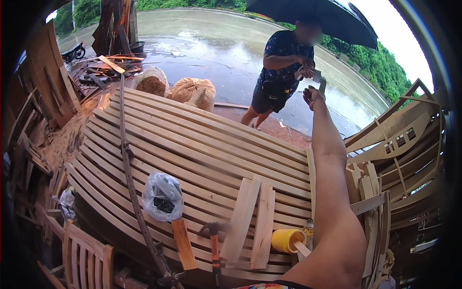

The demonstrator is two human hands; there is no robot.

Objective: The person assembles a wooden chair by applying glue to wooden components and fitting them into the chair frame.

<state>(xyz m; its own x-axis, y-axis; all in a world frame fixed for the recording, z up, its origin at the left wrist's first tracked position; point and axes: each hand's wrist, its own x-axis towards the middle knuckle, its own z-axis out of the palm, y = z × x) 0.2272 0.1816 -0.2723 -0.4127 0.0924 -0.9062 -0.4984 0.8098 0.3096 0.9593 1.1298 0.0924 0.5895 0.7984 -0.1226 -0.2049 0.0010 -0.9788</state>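
My right arm stretches forward over the slatted wooden piece, and my right hand (pixel 314 98) is at its far end with the fingers curled. A small greyish upright object (pixel 322 85) stands at that hand, too small to name. Just beyond is a person (pixel 285 60) in a dark patterned shirt, under a black umbrella (pixel 332 21). Their hands hold a pale looped item (pixel 304 73), close to mine. Below my arm, the wooden slats (pixel 202 135) bear a claw hammer (pixel 215 250), a clear plastic bag (pixel 162 195) with dark contents, and loose boards (pixel 262 226). My left hand is out of view.
A yellow container (pixel 287 241) lies tipped beside my upper arm, near a small jar (pixel 309 226). A long bar clamp (pixel 127 159) crosses the slats. Two filled sacks (pixel 192 92) stand at the far edge. Curved wooden frames (pixel 409 144) crowd the right; wood scraps (pixel 106 70) lie far left.
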